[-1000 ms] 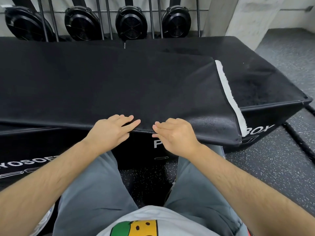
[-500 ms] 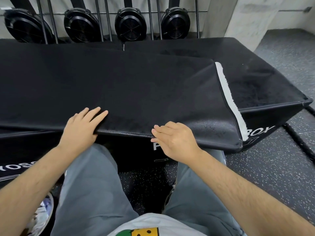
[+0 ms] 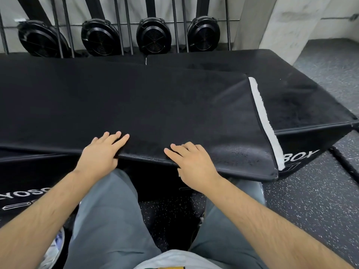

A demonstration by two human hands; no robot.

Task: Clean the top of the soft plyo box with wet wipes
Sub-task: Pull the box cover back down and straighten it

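Nearest me, both hands are down on the near lip of the black top pad (image 3: 155,105), well to the left of the white strip (image 3: 264,117). My left grip (image 3: 103,152) lies flat with the fingers nearly straight on the surface. It is closed around nothing I can see, and the thumb is hidden below the lip. My right grip (image 3: 194,164) sits closer to the white strip, fingers spread and pressing on top, thumb dropping over the edge.

The pad sits skewed on the soft plyo box (image 3: 303,98), and its near edge overhangs the front face. I judge it to be foam under a vinyl skin, so it will give under pressure and sag if I lift one corner. It looks bulky rather than heavy. The piped seam along the lip looks like the firmest place to hold, with my hands kept apart.

Just left of the white strip, the near corner shows a speckled sheen. That could be moisture, so it may be slick there. No wipe is in either hand.

Beyond the white strip, the box's bare top runs back towards a row of black fans (image 3: 153,35).
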